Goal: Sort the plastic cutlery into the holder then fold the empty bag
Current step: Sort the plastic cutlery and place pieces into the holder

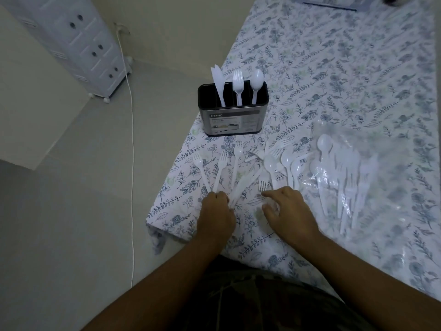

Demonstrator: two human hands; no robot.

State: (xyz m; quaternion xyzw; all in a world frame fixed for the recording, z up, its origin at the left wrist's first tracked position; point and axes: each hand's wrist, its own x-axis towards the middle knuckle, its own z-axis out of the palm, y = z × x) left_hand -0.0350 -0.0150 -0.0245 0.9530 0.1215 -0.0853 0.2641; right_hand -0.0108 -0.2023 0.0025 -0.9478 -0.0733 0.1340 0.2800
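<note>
Floral tablecloth (334, 75) — pale floor (71, 211) (tiled)

White plastic cutlery (238, 177), a black-and-silver holder (232, 115), a clear bag (372, 163), and a blue-grey floral tablecloth (334, 68).

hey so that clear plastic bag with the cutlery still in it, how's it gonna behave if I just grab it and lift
The clear bag looks thin and crinkled, so it will probably sag rather than hold shape. Spoons and forks poke out of its near end, so they may slide out. It is likely light, and its glossy film may be slippery.

Holder (232, 120) label reads "Kassa"; smaller print seems illegible.
</note>
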